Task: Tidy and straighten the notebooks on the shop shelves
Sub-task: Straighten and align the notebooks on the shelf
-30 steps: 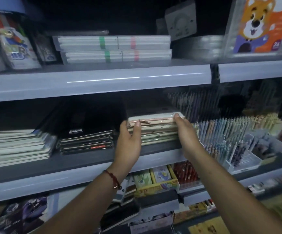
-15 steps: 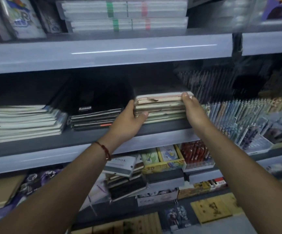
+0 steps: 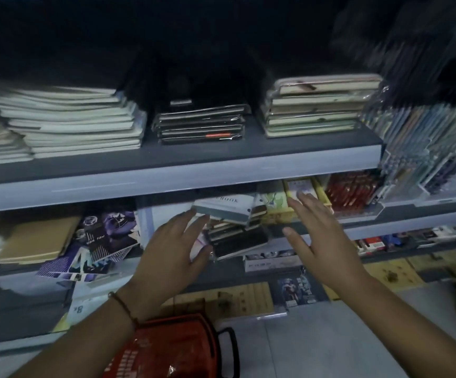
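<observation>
We have one head-mounted wide-angle view, facing forward and down at the grey metal shop shelving (image 3: 183,174) from close range. Both forearms enter from the bottom edge. The right edge is blurred, probably from head motion.

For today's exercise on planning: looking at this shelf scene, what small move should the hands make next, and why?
Probably close both hands on the tilted pile of grey and black notebooks and square it. The open left hand is at its left edge, the open right hand hovers beside it, and the pile sits askew.
</observation>
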The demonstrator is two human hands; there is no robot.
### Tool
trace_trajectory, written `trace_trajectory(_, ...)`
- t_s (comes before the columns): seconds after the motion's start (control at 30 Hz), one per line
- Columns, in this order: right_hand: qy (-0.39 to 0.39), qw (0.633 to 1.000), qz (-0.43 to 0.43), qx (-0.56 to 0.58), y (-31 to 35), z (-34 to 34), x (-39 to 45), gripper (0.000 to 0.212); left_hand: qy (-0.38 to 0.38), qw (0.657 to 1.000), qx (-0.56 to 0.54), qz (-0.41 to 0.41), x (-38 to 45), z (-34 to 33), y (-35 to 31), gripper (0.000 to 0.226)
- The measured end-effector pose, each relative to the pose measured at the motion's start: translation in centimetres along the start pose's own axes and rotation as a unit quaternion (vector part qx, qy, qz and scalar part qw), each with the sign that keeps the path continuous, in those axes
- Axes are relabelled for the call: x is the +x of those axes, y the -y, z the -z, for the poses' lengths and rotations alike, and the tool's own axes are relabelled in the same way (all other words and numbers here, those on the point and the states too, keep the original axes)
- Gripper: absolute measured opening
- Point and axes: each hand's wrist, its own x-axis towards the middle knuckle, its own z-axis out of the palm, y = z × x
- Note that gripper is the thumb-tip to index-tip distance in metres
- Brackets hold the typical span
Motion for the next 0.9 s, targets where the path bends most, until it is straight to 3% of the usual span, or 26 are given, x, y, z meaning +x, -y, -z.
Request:
trace_trajectory(0.2,0.096,0.993,0.025,-0.071,4.0,-4.9,2.5,0.069,0.065,0.996,0.059,0.017,0.6,-2.7,5.3,0.076)
trace_trajectory(0.43,0.117,0.987,0.031,-0.109,4.4,-10.0,5.6,0.068,0.036,0.999,0.032,0.006,1.0,-5.9,5.9,0.087)
trace_trajectory(0.6,0.079,0.984,0.077,-0.139,1.4,-11.8,7.4,0.079,0.002,0.993,0.116,-0.015,2.6,-10.2,6.8,0.110)
trace_trajectory(0.8,0.013,0.983,0.148,-0.104,-1.8,-13.8,8.4,0.064,-0.096,0.976,0.184,-0.063,2.6,-12.9,8.2,0.094)
trace_trajectory(0.9,-0.014,0.984,0.164,-0.069,-2.6,-14.1,8.5,0.053,-0.102,0.966,0.219,-0.096,2.6,-12.3,9.6,0.087)
